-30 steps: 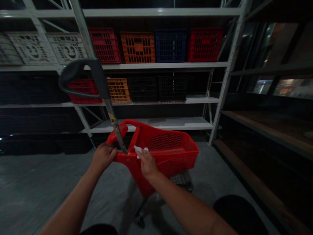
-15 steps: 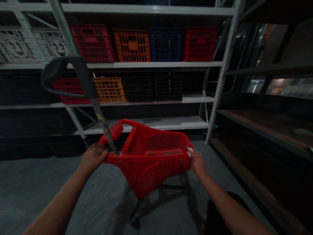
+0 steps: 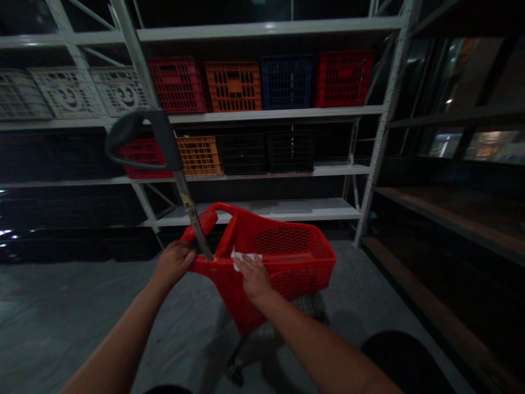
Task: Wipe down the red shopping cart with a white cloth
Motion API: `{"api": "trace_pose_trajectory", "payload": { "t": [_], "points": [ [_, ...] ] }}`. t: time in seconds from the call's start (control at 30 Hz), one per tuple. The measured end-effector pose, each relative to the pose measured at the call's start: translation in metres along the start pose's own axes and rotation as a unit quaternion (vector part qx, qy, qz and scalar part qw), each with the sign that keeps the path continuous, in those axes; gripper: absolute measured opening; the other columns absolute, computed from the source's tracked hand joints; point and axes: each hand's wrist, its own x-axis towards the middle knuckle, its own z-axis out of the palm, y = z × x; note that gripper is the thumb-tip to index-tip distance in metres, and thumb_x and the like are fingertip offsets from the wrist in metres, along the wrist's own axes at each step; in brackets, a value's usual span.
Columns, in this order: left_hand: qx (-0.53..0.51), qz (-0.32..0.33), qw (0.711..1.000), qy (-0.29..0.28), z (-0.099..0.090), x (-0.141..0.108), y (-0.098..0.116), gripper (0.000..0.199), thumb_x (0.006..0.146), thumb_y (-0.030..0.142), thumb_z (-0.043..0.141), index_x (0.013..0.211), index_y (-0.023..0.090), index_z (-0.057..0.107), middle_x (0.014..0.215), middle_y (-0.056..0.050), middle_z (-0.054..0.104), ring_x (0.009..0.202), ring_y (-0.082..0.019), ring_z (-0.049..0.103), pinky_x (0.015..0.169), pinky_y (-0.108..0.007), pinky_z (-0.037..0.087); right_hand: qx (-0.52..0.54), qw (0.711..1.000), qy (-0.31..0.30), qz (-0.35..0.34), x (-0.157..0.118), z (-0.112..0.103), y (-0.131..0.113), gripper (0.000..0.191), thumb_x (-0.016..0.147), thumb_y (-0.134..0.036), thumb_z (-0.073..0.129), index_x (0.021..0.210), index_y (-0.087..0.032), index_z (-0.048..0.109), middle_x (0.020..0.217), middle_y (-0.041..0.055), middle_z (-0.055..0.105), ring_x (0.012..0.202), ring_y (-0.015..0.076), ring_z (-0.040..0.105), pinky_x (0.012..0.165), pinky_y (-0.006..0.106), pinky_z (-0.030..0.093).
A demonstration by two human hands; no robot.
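Note:
My left hand [image 3: 174, 264] grips the red plastic handle of a red mesh shopping cart [image 3: 287, 271], where a tall metal rod [image 3: 193, 219] rises from the cart. That rod ends in a black looped grip [image 3: 163, 134] high in the view. My right hand [image 3: 254, 277] lies palm down on the cart's near rim, over a crumpled white cloth [image 3: 238, 261]. Most of the cloth is hidden under my fingers.
Grey steel shelving [image 3: 381, 131] holds red [image 3: 177, 86], orange [image 3: 233, 86] and blue [image 3: 286, 82] crates, with white lattice panels [image 3: 68, 93] to the left. Dark wooden shelves [image 3: 443, 213] line the right. The cart stands on a grey concrete floor [image 3: 82, 317].
My right hand has moved from the cart's far right rim back to the near rim, onto the white cloth. My left hand stays on the handle.

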Motion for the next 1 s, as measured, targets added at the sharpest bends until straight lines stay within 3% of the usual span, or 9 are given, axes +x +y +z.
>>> {"api": "trace_pose_trajectory", "payload": {
  "t": [0.2,0.33,0.43,0.5,0.6,0.67,0.77,0.87,1.0],
  "points": [
    [0.001,-0.001,1.0,0.008,0.003,0.001,-0.003,0.046,0.085,0.034,0.029,0.069,0.01,0.065,0.081,-0.011,0.066,0.088,-0.019,0.054,0.086,-0.03,0.038,-0.15,0.974,0.025,0.169,-0.101,-0.079,0.136,0.058,0.075,0.001,0.031,0.126,-0.023,0.048,0.125,0.0037,0.054,0.123,0.0158,0.041,0.108,0.048,0.006],
    [-0.02,0.007,1.0,0.007,0.005,0.002,-0.006,0.042,0.083,0.035,0.033,0.067,0.011,0.063,0.079,-0.009,0.065,0.086,-0.018,0.053,0.085,-0.031,0.039,-0.185,0.951,0.044,0.244,-0.146,-0.128,0.203,0.054,0.075,-0.002,0.032,0.122,-0.018,0.052,0.124,0.0067,0.055,0.117,0.0184,0.048,0.106,0.042,0.024],
    [-0.041,0.007,0.998,0.041,0.003,0.001,-0.004,0.038,0.082,0.039,0.038,0.075,0.011,0.064,0.09,-0.009,0.062,0.092,-0.021,0.052,0.09,-0.037,0.037,-0.148,0.942,0.072,0.293,-0.159,-0.143,0.214,0.05,0.078,-0.01,0.031,0.124,-0.014,0.051,0.117,0.0119,0.059,0.106,0.022,0.056,0.092,0.036,0.041],
    [-0.057,-0.03,0.989,0.131,-0.002,-0.006,0.005,0.038,0.081,0.041,0.041,0.092,0.011,0.061,0.107,-0.012,0.056,0.104,-0.025,0.048,0.094,-0.042,0.035,-0.095,0.935,0.109,0.323,-0.158,-0.142,0.199,0.049,0.082,-0.019,0.03,0.129,-0.013,0.044,0.11,0.0143,0.062,0.096,0.0241,0.061,0.083,0.036,0.046],
    [-0.124,-0.102,0.94,0.301,-0.008,-0.025,0.036,0.042,0.081,0.042,0.044,0.109,0.012,0.051,0.12,-0.015,0.046,0.115,-0.027,0.041,0.098,-0.044,0.033,0.035,0.939,0.153,0.305,-0.146,-0.13,0.148,0.046,0.087,-0.033,0.027,0.128,-0.015,0.038,0.109,0.0128,0.061,0.093,0.0224,0.061,0.08,0.034,0.046],
    [-0.197,-0.111,0.92,0.321,-0.005,-0.044,0.069,0.04,0.076,0.044,0.051,0.106,0.018,0.051,0.118,-0.011,0.048,0.113,-0.026,0.044,0.099,-0.045,0.034,0.138,0.943,0.135,0.271,-0.136,-0.116,0.101,0.038,0.087,-0.038,0.03,0.119,-0.019,0.041,0.11,0.0102,0.06,0.095,0.0199,0.06,0.081,0.03,0.045],
    [-0.377,-0.104,0.907,0.158,0.019,-0.075,0.121,0.043,0.067,0.045,0.061,0.104,0.024,0.054,0.119,-0.008,0.051,0.112,-0.026,0.048,0.095,-0.044,0.04,0.28,0.931,0.056,0.229,-0.123,-0.091,0.032,0.029,0.087,-0.042,0.034,0.108,-0.022,0.042,0.1,0.0057,0.061,0.088,0.0169,0.06,0.076,0.027,0.045],
    [-0.581,-0.12,0.805,-0.027,0.054,-0.1,0.156,0.069,0.058,0.054,0.066,0.117,0.024,0.048,0.115,-0.01,0.057,0.102,-0.027,0.055,0.085,-0.039,0.047,0.34,0.925,-0.009,0.171,-0.116,-0.071,-0.015,0.024,0.084,-0.043,0.04,0.097,-0.023,0.044,0.09,0.0024,0.06,0.082,0.0152,0.058,0.071,0.025,0.043],
    [-0.655,-0.146,0.714,-0.199,0.077,-0.116,0.166,0.055,0.057,0.061,0.064,0.089,0.016,0.063,0.082,-0.008,0.066,0.069,-0.02,0.059,0.066,-0.032,0.048,0.37,0.914,-0.086,0.143,-0.117,-0.077,-0.031,0.02,0.081,-0.033,0.046,0.096,-0.021,0.048,0.088,0.0007,0.061,0.08,0.0142,0.057,0.068,0.023,0.042]
  ]
}}
